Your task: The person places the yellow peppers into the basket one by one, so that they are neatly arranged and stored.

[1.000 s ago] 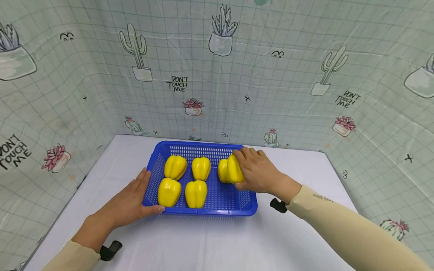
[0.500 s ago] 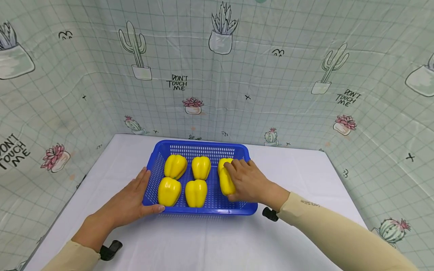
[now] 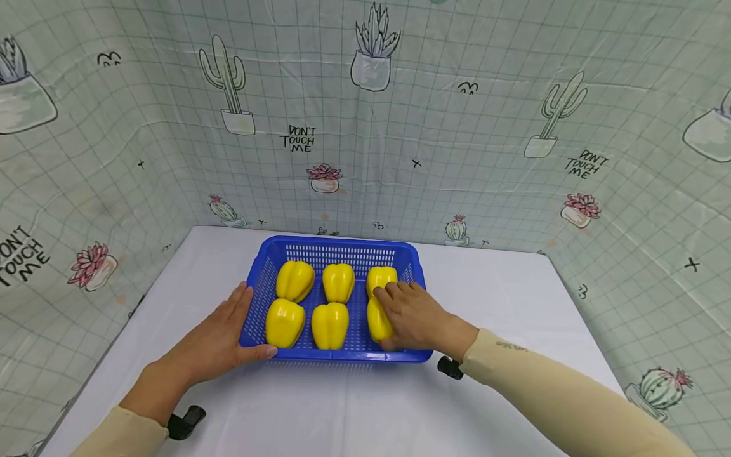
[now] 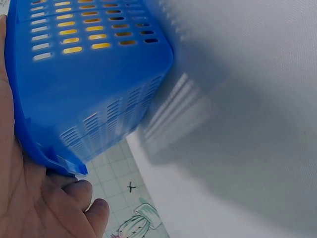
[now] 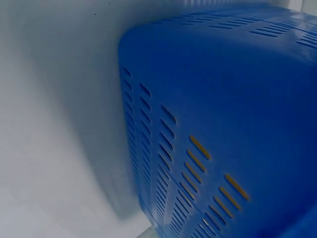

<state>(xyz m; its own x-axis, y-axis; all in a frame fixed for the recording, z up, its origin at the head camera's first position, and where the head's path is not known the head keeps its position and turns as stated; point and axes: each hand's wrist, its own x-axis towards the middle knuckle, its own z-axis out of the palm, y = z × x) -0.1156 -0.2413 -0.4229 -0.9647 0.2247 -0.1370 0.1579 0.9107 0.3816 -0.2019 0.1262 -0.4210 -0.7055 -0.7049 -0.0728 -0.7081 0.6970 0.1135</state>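
Note:
A blue plastic basket with slotted walls holds several yellow bell peppers in two rows. My right hand is inside its right end, gripping the front right bell pepper, whose right side my fingers hide. Just behind it sits the back right bell pepper. My left hand rests on the basket's left end with straight fingers, the thumb over the front left corner of the rim. In the left wrist view, that hand lies along the basket's rim. The right wrist view has only the basket wall, no hand.
The basket stands on a white-covered table. Behind and beside it hangs a grid-patterned curtain with cactus drawings. Other bell peppers in the basket are at the back left, back middle, front left and front middle.
My right hand has brought its bell pepper down and toward the front, from over the back right one to the basket's front right. My left hand has stayed on the left rim.

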